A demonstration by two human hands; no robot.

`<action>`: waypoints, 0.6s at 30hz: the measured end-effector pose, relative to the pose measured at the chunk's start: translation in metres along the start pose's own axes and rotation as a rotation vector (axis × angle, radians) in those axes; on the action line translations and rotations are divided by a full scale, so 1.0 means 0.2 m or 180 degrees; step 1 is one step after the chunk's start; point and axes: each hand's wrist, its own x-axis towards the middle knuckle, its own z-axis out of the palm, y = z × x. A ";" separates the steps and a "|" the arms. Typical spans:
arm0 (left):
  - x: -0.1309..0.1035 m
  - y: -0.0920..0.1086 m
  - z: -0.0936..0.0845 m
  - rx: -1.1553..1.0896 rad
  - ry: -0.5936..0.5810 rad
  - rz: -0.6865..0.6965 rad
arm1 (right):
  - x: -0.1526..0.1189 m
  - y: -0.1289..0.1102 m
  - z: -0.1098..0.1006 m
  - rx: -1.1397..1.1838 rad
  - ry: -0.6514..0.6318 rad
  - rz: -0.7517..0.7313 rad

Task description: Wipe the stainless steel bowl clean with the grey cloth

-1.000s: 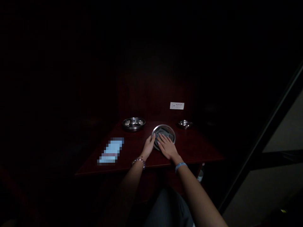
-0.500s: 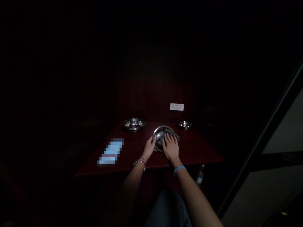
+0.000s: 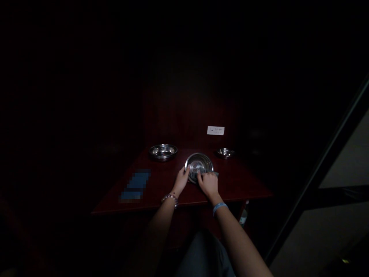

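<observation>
My left hand grips the left rim of a shiny steel bowl, thumb over the edge. The bowl is tilted so its inside faces me. Inside its lower right part, my right hand is closed with fingers curled on a dark grey cloth. Only small parts of the cloth show; the hand covers the rest.
A wider steel bowl stands back left on the dark red table, a small steel dish back right. A pixelated bluish patch lies at left. A white socket is on the wall; a bottle stands below the table's right side.
My right hand's fingers, spread flat on the cloth before, are now curled, and the cloth is drawn down toward me, baring more of the bowl's inside. The bluish patch has dimmed.
</observation>
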 end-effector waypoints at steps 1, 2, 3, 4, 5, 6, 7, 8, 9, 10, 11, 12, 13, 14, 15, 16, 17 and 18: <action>0.00 0.00 0.00 -0.0015 0.0017 0.0006 | 0.00 0.00 0.00 0.0032 -0.0071 -0.0065; 0.00 -0.01 0.00 -0.0038 0.0019 0.0007 | 0.00 0.01 0.00 0.0078 -0.0144 -0.0141; 0.00 -0.01 -0.01 -0.0063 0.0012 0.0006 | 0.00 0.01 0.00 0.0135 -0.0220 -0.0225; 0.00 -0.01 -0.01 -0.0086 -0.0001 0.0010 | 0.00 0.02 0.00 0.0197 -0.0297 -0.0305; 0.00 -0.01 -0.01 -0.0104 -0.0006 0.0025 | 0.00 0.02 0.01 0.0261 -0.0365 -0.0381; 0.00 0.00 -0.01 -0.0114 -0.0002 0.0049 | 0.00 0.03 0.01 0.0333 -0.0418 -0.0470; 0.00 0.00 -0.01 -0.0115 0.0005 0.0076 | 0.01 0.03 0.01 0.0414 -0.0444 -0.0583; 0.00 -0.01 -0.02 -0.0108 0.0014 0.0095 | 0.01 0.04 0.02 0.0496 -0.0449 -0.0722; 0.01 -0.01 -0.02 -0.0093 0.0016 0.0093 | 0.01 0.04 0.02 0.0571 -0.0432 -0.0872; 0.01 -0.01 -0.02 -0.0061 0.0023 0.0074 | 0.01 0.04 0.03 0.0630 -0.0402 -0.1017; 0.01 -0.01 -0.02 -0.0004 0.0049 0.0055 | 0.02 0.04 0.04 0.0669 -0.0376 -0.1139; 0.01 -0.02 -0.02 0.0089 0.0106 0.0054 | 0.02 0.05 0.05 0.0686 -0.0358 -0.1221; 0.01 -0.02 -0.02 0.0208 0.0196 0.0074 | 0.03 0.05 0.05 0.0686 -0.0349 -0.1262; 0.01 -0.03 -0.02 0.0344 0.0299 0.0100 | 0.03 0.05 0.06 0.0678 -0.0346 -0.1274; 0.01 -0.03 -0.02 0.0477 0.0394 0.0121 | 0.03 0.05 0.07 0.0666 -0.0349 -0.1268; 0.01 -0.04 -0.02 0.0587 0.0457 0.0129 | 0.03 0.05 0.07 0.0651 -0.0357 -0.1250; 0.00 -0.04 -0.02 0.0657 0.0467 0.0138 | 0.03 0.06 0.08 0.0633 -0.0368 -0.1224; 0.00 -0.04 -0.02 0.0691 0.0447 0.0152 | 0.04 0.06 0.08 0.0615 -0.0384 -0.1194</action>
